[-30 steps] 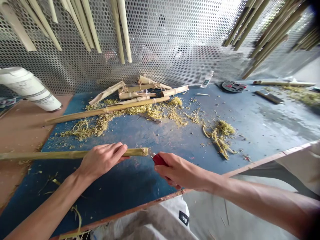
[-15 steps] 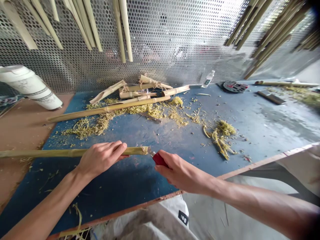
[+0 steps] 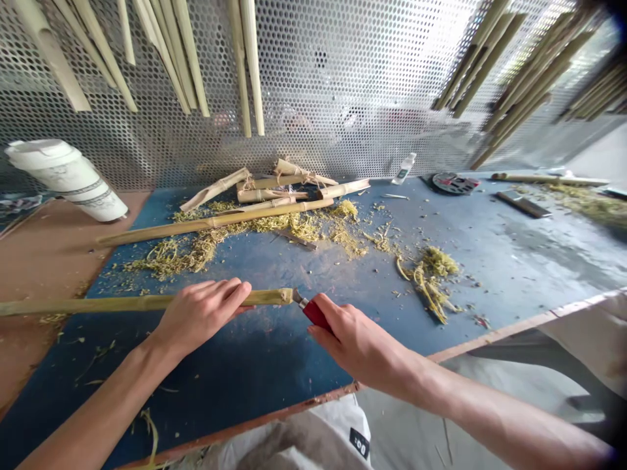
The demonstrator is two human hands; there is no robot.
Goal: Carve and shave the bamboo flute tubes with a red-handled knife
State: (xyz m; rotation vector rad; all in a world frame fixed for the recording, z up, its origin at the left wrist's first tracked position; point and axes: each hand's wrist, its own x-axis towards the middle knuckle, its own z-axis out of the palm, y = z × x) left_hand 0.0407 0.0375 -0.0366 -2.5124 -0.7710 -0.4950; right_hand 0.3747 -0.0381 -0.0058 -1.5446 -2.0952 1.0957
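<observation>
A long bamboo pole lies crosswise over the near part of the blue tabletop and runs out of view on the left. My left hand is wrapped over it, a short way from its right end. In my right hand is a knife with a red handle and a short metal blade. The blade's tip is at the cut end of the pole; whether it touches the bamboo I cannot tell for sure. My fingers hide part of the handle.
Behind lie cut bamboo pieces, another pole and yellowish shavings. A white cup leans at the left. A small bottle and a round dark object are near the perforated metal panel, where bamboo strips hang.
The knife blade has moved slightly right and shows more of its metal outside the pole's end. My left hand keeps its hold on the pole. The whole view has shifted a little.
</observation>
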